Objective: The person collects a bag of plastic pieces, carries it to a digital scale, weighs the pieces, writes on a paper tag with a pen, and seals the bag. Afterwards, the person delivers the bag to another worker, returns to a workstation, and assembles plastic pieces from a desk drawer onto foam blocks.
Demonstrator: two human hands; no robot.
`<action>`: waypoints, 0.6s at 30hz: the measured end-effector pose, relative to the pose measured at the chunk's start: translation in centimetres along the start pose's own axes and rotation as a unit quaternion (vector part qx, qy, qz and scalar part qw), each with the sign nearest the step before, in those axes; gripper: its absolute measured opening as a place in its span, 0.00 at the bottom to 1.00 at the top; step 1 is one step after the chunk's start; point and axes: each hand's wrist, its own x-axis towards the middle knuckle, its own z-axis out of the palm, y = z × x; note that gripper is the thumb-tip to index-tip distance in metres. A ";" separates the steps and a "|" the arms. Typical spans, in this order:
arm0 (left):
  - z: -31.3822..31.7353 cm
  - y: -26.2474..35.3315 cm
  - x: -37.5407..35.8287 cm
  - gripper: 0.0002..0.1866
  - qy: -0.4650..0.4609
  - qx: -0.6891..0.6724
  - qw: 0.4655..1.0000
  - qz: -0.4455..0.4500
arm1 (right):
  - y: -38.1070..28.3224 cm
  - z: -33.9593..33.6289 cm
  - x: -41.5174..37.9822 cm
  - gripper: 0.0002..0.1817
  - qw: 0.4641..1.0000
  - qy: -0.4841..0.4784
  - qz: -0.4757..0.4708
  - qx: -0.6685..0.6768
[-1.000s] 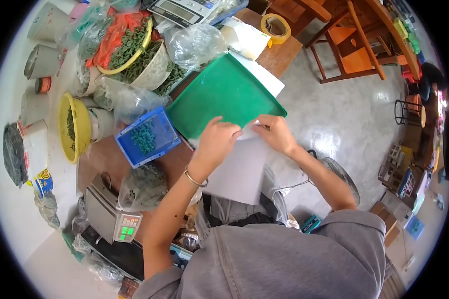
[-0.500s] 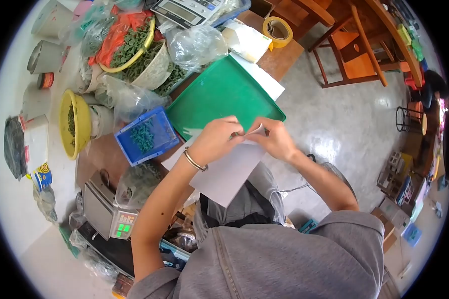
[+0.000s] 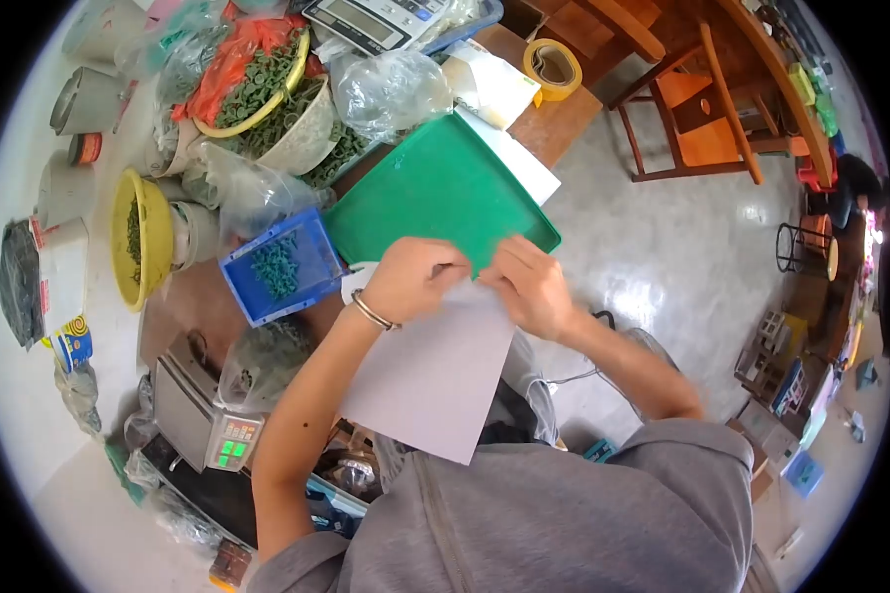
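A pale sheet of paper (image 3: 427,381) hangs down toward my lap, its upper edge at my hands. My left hand (image 3: 420,282), wearing a bangle, has curled fingers on the paper's upper left part. The fingers of my right hand (image 3: 531,289) pinch the upper right part, slightly blurred; the exact grip is hidden. Just beyond both hands lies a green tray (image 3: 445,183). To its left stands a blue bin (image 3: 328,237) holding small teal pieces (image 3: 276,267).
A digital scale (image 3: 190,410) with a lit display sits at lower left. Yellow basin (image 3: 127,242), plastic bag (image 3: 391,94), calculator (image 3: 366,22) and tape roll (image 3: 554,67) surround the tray. A wooden chair (image 3: 697,99) stands on the floor at right.
The paper has swung lower and covers more of my lap. Its upturned corner between my fingers no longer shows, and my hands are slightly farther apart.
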 end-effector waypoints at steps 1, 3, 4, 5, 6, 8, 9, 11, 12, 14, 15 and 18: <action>0.1 -0.4 0.1 0.02 0.007 -0.040 0.999 -0.028 | 0.4 0.4 -0.3 0.02 0.997 0.034 0.049 0.042; 0.5 -1.4 0.1 0.03 0.025 0.030 0.999 -0.021 | 1.1 1.5 -0.5 0.01 0.989 0.065 0.100 0.086; 0.7 -2.1 0.1 0.06 0.041 0.103 0.994 -0.013 | 1.5 2.2 -0.3 0.01 0.969 0.086 0.190 0.132; 1.4 -2.7 0.2 0.06 0.042 0.104 0.994 -0.015 | 2.1 2.8 -0.1 0.01 0.939 0.105 0.277 0.177; 2.6 -3.1 0.5 0.12 0.121 0.215 0.969 -0.003 | 3.1 3.5 0.0 0.01 0.939 0.103 0.276 0.178; 4.4 -3.3 1.1 0.20 0.199 0.324 0.925 0.006 | 5.7 4.9 0.2 0.03 0.945 0.119 0.275 0.128; 5.3 -3.1 1.2 0.27 0.164 0.343 0.925 -0.028 | 6.7 5.5 0.5 0.03 0.946 0.118 0.274 0.128; 7.1 -3.9 1.1 0.35 0.129 0.359 0.922 -0.061 | 8.7 6.4 0.8 0.04 0.944 0.114 0.293 0.103; 8.4 -5.2 0.8 0.38 0.113 0.374 0.918 -0.072 | 9.7 6.9 0.8 0.04 0.944 0.115 0.293 0.102; 9.6 -6.0 0.7 0.41 0.096 0.388 0.913 -0.083 | 11.2 7.8 0.9 0.06 0.944 0.112 0.301 0.080; 10.2 -6.3 0.5 0.41 0.103 0.356 0.924 -0.094 | 11.6 8.3 0.7 0.06 0.944 0.112 0.301 0.080; 11.5 -8.1 0.2 0.39 0.098 0.333 0.929 -0.130 | 12.3 9.0 0.8 0.07 0.947 0.124 0.291 0.052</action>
